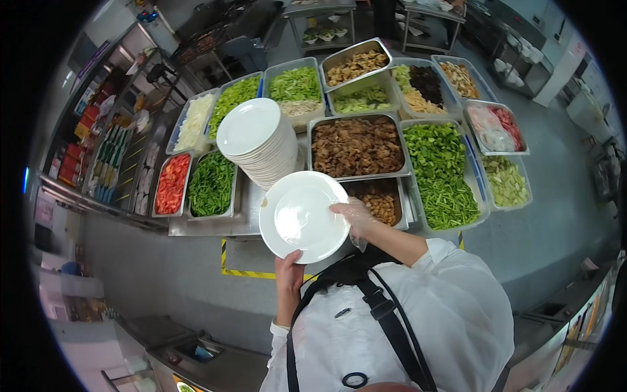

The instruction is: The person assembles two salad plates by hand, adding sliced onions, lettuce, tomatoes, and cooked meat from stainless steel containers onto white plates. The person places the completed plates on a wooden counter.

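Holding a white plate (pixel 304 219) between them, the two hands have it clamped by the rim: the left hand (pixel 288 269) on the near edge, thumb on top, the right hand (pixel 356 219), in a clear glove, on the right edge. Their fingers underneath are hidden. The plate is tilted, its face showing, with a brown mark (pixel 264 202) on the rim left of the grip.

Beyond the grip and to its left rises the plate stack (pixel 249 129); whether the held plate touches it, I cannot tell. Straight beyond lies browned meat (pixel 356 145); just past the right hand, brown cubes (pixel 382 204).

The likeliest trouble is a slip, from loose film on smooth glaze, with the far left rim apparently unsupported. A leftward swing could knock the tall stack; a drop could scatter shards into the food.
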Available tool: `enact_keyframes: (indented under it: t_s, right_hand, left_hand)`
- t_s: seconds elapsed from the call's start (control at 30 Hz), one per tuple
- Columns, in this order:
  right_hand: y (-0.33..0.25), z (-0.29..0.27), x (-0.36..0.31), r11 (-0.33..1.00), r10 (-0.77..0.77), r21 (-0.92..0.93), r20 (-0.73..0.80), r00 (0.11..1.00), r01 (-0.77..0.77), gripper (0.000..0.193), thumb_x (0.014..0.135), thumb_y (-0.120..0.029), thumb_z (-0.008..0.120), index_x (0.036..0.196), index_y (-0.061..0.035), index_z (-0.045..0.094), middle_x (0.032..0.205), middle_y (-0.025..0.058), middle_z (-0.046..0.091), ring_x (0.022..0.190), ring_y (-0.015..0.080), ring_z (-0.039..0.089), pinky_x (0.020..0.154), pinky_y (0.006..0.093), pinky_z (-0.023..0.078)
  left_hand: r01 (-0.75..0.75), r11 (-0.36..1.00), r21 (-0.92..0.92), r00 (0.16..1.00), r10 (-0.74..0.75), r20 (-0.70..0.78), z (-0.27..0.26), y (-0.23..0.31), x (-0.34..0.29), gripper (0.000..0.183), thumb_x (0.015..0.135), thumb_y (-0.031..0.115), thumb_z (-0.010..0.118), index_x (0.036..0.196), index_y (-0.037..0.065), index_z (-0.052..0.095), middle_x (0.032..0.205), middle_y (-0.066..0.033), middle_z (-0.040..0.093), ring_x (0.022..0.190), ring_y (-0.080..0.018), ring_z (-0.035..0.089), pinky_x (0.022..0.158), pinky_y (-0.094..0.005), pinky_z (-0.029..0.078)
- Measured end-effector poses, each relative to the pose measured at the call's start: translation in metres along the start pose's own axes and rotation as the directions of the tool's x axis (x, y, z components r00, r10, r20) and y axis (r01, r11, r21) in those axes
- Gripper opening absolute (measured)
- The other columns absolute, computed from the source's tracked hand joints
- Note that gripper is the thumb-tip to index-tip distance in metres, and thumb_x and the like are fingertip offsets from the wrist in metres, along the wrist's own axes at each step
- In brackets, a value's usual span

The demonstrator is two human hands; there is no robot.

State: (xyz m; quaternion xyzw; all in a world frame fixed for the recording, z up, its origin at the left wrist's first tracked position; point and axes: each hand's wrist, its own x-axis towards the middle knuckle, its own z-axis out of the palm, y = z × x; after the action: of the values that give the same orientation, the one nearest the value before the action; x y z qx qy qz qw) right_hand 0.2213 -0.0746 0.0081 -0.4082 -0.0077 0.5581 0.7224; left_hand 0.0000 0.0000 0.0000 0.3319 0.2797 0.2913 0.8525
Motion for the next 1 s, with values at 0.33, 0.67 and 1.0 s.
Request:
enact_keyframes:
  t_s: [0.33,0.67,1.0]
  right_hand:
    - [-0.010,-0.031,-0.004,0.998,0.053,-0.045,-0.029,0.998,-0.054,0.028,0.077,-0.005,0.064,0.102,0.0035,0.057,0.091,0.0139,0.064,0.073,0.0234,0.065,0.064,0.0352,0.054]
    - [-0.056,-0.057,0.000,0.967,-0.127,-0.233,-0.095,0.987,0.102,0.024,0.086,-0.021,0.061,0.099,-0.0027,0.054,0.084,0.0047,0.059,0.071,0.0125,0.057,0.064,0.0274,0.050]
    - [-0.096,-0.058,0.009,0.972,-0.072,-0.236,-0.223,0.972,0.018,0.025,0.088,-0.023,0.058,0.103,-0.0047,0.048,0.076,0.0061,0.057,0.063,0.0144,0.057,0.052,0.0262,0.049]
  left_hand:
    - [0.059,0.994,-0.096,0.991,-0.070,-0.118,0.022,-0.025,-0.006,0.061,0.071,-0.005,0.055,0.128,0.000,0.037,0.122,-0.0142,0.051,0.112,-0.0284,0.051,0.096,-0.0415,0.042]
    - [0.081,0.989,-0.125,0.988,-0.096,-0.120,0.046,-0.044,-0.005,0.063,0.069,-0.005,0.054,0.130,0.000,0.036,0.125,-0.0142,0.048,0.115,-0.0292,0.049,0.100,-0.0426,0.038]
    - [0.010,0.960,-0.279,0.980,-0.065,-0.189,0.036,-0.060,0.005,0.056,0.071,-0.009,0.052,0.125,-0.005,0.038,0.121,-0.0173,0.050,0.110,-0.0308,0.052,0.097,-0.0416,0.042]
